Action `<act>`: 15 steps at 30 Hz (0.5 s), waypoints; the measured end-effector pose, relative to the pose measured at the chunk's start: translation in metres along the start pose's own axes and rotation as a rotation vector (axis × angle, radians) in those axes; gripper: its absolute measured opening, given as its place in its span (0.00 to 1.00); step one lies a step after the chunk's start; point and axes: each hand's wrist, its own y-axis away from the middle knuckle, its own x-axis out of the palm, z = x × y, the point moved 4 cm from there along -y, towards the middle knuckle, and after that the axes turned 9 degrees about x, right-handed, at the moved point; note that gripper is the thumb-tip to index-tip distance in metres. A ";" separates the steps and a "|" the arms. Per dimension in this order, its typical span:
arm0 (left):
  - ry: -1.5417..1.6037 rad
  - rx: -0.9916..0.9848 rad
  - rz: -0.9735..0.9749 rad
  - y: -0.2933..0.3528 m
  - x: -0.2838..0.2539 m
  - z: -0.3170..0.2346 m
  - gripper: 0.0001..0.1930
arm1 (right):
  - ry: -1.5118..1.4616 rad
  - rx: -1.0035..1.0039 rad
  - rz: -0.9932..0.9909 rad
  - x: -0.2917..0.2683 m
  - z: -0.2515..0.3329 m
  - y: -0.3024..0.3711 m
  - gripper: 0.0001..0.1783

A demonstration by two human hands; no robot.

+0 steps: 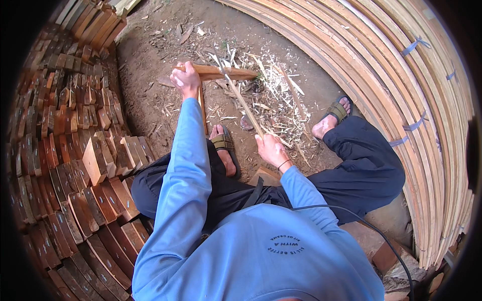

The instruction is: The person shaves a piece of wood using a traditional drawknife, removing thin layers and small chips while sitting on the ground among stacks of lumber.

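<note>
My left hand (185, 79) is closed round the near-left end of a reddish-brown wooden piece (241, 73), whose other end points right, toward the wood shavings. In my closed right hand (272, 150) is the lower end of a long, pale wooden-handled tool (244, 104). Its handle slants up and left, crossing over the wooden piece. The tool's head appears as a thin, dark, blade-like part at the far end; its exact kind is unclear. A narrow wooden strip (203, 110) stands or leans below my left hand, partly behind the forearm.
Pale shavings (281, 90) litter the dirt floor. Stacked short wood blocks (65, 150) rise along the left. Long tied wooden strips (401, 85) curve along the right. My sandalled feet (226, 150) flank the work spot. A black cable (369, 224) runs past my right side.
</note>
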 end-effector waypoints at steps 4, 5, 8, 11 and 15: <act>-0.028 -0.050 0.085 0.000 -0.002 0.009 0.20 | -0.177 -0.027 -0.234 -0.034 0.027 0.013 0.20; -0.038 -0.069 0.117 0.001 -0.003 0.008 0.20 | -0.204 0.016 -0.203 -0.055 0.044 0.018 0.19; -0.023 -0.092 0.103 0.001 -0.001 0.010 0.20 | -0.333 -0.040 -0.201 -0.053 0.053 0.025 0.19; -0.015 -0.038 0.035 0.002 0.003 -0.003 0.20 | -0.097 0.008 -0.092 0.004 -0.006 0.003 0.21; -0.040 -0.006 0.067 0.001 0.005 0.021 0.19 | -0.117 -0.019 -0.113 -0.014 0.024 0.022 0.24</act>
